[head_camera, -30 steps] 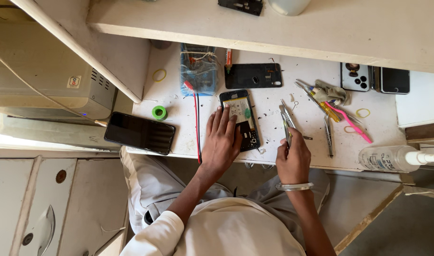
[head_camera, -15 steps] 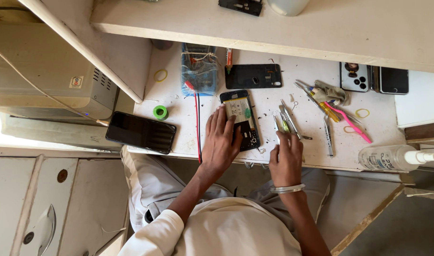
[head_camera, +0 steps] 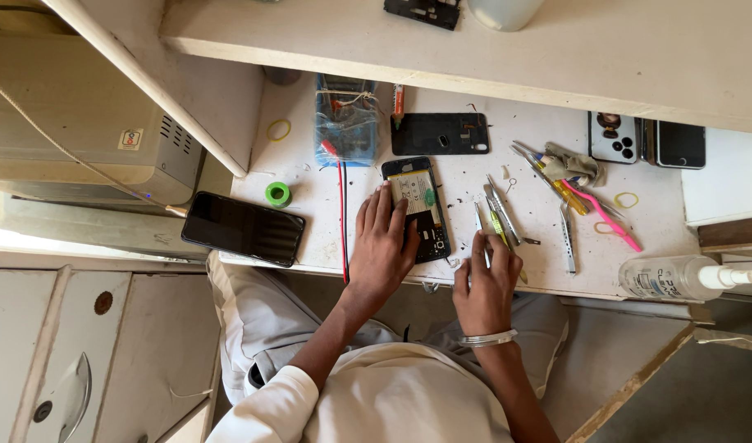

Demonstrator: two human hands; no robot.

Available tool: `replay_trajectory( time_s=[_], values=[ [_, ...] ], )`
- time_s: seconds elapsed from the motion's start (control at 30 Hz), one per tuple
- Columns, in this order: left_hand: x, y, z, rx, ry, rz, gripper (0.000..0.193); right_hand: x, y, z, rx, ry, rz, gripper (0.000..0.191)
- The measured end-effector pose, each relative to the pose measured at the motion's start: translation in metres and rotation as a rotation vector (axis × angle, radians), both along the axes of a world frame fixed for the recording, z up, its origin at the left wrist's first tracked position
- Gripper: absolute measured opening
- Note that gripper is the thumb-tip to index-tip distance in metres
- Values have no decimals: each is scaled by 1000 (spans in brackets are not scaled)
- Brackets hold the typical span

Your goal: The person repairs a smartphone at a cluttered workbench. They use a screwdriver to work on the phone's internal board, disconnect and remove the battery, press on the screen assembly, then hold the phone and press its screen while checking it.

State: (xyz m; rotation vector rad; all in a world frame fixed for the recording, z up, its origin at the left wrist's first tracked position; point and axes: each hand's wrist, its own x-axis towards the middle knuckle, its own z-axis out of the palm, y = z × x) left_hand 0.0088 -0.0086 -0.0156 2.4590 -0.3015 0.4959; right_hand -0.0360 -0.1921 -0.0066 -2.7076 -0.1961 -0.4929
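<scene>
Black and opened, the phone (head_camera: 418, 209) lies back-up near the middle of the white tabletop (head_camera: 310, 221), its insides showing. At its 8 o'clock the left hand (head_camera: 381, 246) presses flat on it — grip released, fingers spread. At the phone's 4 o'clock the right hand (head_camera: 484, 283) pinches thin metal tweezers (head_camera: 480, 234). More tools (head_camera: 564, 184) lie at 3 o'clock — another black phone (head_camera: 243, 229) at 9.

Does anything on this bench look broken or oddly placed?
The opened phone under the left hand has its back off, insides bared. A black phone lies askew, overhanging the white table edge.
</scene>
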Motion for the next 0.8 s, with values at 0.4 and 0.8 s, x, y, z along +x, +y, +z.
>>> replay_trajectory(
  time_s=[0.4,0.8],
  values=[
    [6,8,8,-516,84,6,36,17,42,15,-77,105,106,96],
    [43,15,30,-1222,555,50,73,10,41,20,289,-88,47,95]
  ],
)
